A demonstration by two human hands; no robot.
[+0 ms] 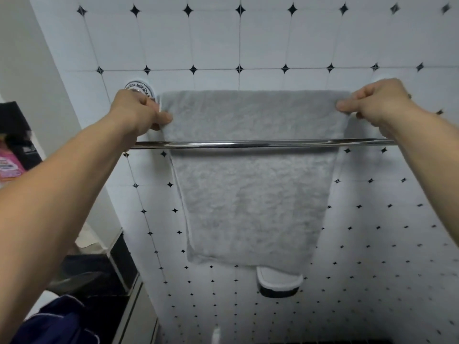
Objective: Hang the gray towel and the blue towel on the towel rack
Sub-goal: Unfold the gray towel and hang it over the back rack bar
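Note:
The gray towel (250, 194) hangs spread flat, draped over the rack's back bar near the tiled wall. It drops behind the chrome front bar (248, 144) of the towel rack. My left hand (139, 111) pinches the towel's upper left corner. My right hand (377, 103) pinches its upper right corner. A round wall mount (137, 87) of the rack shows just behind my left hand. The blue towel (59, 321), dark navy, lies bunched at the bottom left, away from both hands.
White wall tiles with small black diamonds fill the background. A white and black holder (279, 281) is fixed to the wall just below the towel's lower edge. A black counter edge (124, 266) and a pink package (10, 162) sit at the left.

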